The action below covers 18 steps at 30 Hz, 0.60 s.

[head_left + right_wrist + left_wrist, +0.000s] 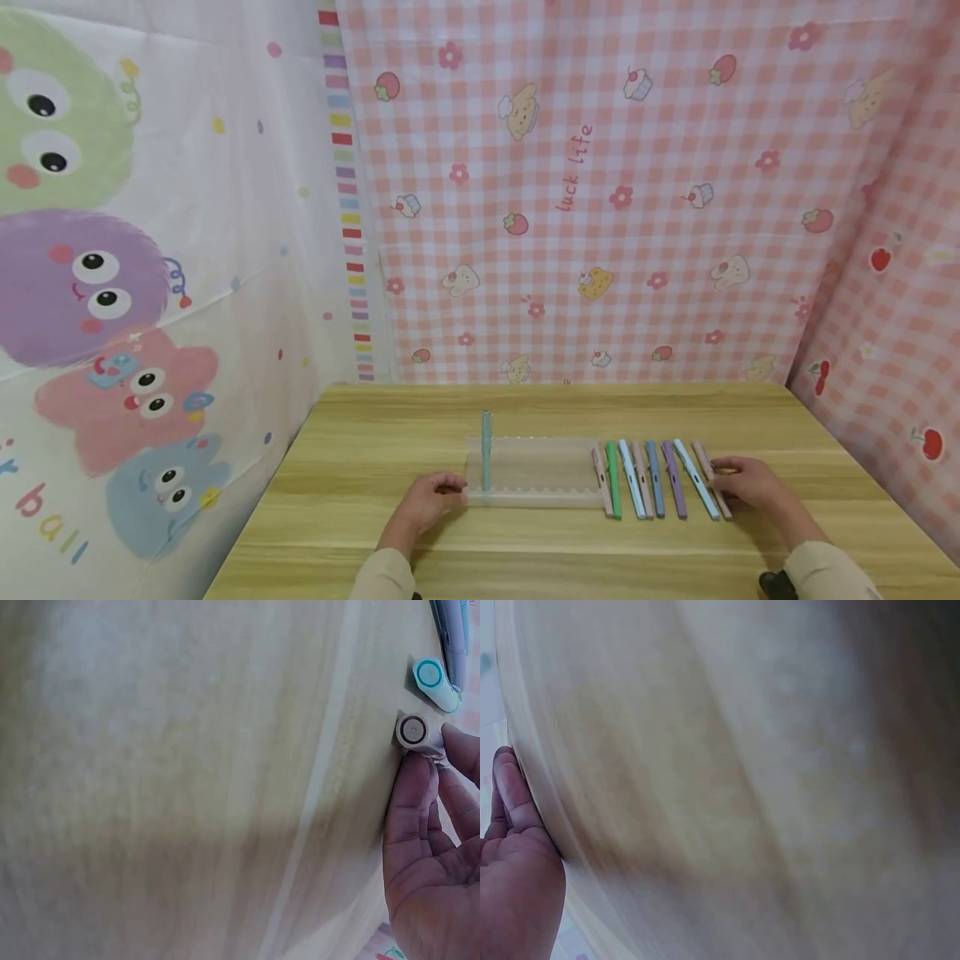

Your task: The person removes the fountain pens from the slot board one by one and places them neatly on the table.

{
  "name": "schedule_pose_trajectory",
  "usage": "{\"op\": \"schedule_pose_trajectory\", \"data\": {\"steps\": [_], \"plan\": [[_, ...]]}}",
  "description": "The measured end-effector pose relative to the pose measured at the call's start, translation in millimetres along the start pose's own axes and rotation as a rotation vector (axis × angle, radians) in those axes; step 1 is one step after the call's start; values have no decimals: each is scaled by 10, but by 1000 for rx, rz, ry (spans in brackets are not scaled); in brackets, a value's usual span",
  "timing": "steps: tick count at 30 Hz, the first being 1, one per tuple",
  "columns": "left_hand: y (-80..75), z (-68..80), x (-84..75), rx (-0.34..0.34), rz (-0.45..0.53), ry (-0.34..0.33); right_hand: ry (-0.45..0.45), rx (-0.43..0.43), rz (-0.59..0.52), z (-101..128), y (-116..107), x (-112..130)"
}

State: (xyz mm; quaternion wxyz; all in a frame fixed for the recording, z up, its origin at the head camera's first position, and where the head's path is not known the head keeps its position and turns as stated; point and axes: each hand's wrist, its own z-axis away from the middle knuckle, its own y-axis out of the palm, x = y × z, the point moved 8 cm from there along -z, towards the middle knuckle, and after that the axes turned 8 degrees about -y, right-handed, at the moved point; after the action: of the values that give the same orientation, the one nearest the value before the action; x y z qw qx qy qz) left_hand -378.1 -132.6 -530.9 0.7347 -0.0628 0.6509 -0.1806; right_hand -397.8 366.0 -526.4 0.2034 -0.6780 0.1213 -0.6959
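So far only one pen, a teal one [486, 450], stands upright in the clear plastic pen rack [536, 475] at the middle of the wooden bench [525, 550], near the rack's left end; the rest of its notched slots look unfilled. Seven more pens lie side by side on the bench just right of the rack, roughly parallel: a pale pink one [601, 481] touching the rack's right end, then a green [613, 490], a light blue [632, 490], a beige [642, 490], a blue [656, 490], a purple [672, 492], another light blue [696, 490], and last a dusty-pink pen [711, 487] at the far right, which makes eight lying by my count if the pale pink one is separate from the rack edge. Judging from that, the work of standing pens in the rack is barely begun, with one placed and the row left. The right hand [750, 483] pinches the dusty-pink pen [414, 730], fingertips [420, 780] curled about its end in the wrist view. The left hand [427, 500] rests against the rack's left front corner, fingers loosely bent, steadying it rather than clearly gripping.
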Motion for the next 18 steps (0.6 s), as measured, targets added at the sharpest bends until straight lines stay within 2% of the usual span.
{"op": "schedule_pose_trajectory", "data": {"steps": [12, 18], "plan": [[-23, 33, -10, 1, 7, 21, 28, -18, 33, -9, -17, 14], [-10, 10, 5, 4, -33, 25, 46, -34, 24, 19, -67, 7]]}}
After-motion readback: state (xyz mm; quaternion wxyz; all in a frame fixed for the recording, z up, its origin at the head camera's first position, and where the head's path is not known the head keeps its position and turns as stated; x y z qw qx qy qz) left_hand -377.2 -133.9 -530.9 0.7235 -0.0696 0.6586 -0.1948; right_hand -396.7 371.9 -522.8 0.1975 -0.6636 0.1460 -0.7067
